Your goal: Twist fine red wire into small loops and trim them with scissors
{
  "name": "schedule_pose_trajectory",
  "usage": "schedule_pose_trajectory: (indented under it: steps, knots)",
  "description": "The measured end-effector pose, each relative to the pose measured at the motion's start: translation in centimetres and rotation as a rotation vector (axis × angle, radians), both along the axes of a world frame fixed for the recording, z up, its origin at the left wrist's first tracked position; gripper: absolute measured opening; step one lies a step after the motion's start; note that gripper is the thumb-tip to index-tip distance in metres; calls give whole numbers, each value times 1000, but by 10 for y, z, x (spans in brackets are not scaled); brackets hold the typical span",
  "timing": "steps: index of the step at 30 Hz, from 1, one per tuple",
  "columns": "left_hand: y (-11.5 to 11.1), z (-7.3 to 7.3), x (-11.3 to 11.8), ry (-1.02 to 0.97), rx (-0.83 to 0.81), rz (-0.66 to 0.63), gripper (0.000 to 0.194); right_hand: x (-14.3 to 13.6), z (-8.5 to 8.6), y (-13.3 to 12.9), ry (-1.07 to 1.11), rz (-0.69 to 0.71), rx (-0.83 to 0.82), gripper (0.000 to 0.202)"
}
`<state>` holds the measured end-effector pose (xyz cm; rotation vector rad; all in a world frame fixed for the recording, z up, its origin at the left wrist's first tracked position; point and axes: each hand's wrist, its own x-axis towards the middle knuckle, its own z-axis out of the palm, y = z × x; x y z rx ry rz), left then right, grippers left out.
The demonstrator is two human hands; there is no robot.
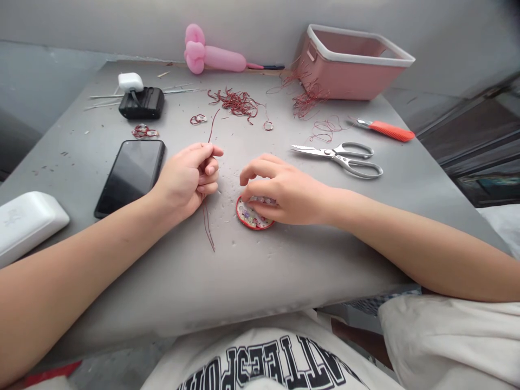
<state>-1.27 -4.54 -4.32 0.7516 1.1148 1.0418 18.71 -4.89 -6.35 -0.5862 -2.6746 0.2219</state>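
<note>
Small craft bench, home or workshop, can't tell which
Grey table (pixel 162 292) up to a wall (pixel 260 24) at 12 o'clock, cord scraps (pixel 239 104) just short of it, pink bin (pixel 345 81) at 1, scissors (pixel 333 154) and red-handled cutter (pixel 390 130) at 2, bead dish (pixel 255 227) near centre

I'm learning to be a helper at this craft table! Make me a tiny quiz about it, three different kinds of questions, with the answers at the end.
1. True or false: the left hand holds a thin dark-red thread.
2. Where are the right hand's fingers?
A) On the flat black phone
B) At the round, red-rimmed dish of beads
C) On the silver metal scissors
3. Fill in the blank: the pink plastic box has a ____ rim.

Key: 1 true; 2 B; 3 white.
</note>
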Motion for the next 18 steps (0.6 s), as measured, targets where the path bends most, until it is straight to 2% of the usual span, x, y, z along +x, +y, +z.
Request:
schedule_pose_trajectory:
  steps: [8, 12, 18]
  knots:
    - [-1, 1, 1, 9, -15, 19, 26, 5, 18, -5, -78, 8, -114, 15]
    - [0, 2, 2, 7, -17, 21, 26, 3, 19, -7, -89, -2, -137, 15]
    - [-1, 1, 0, 7, 0, 5, 26, 2, 18, -8, -46, 62, -179, 12]
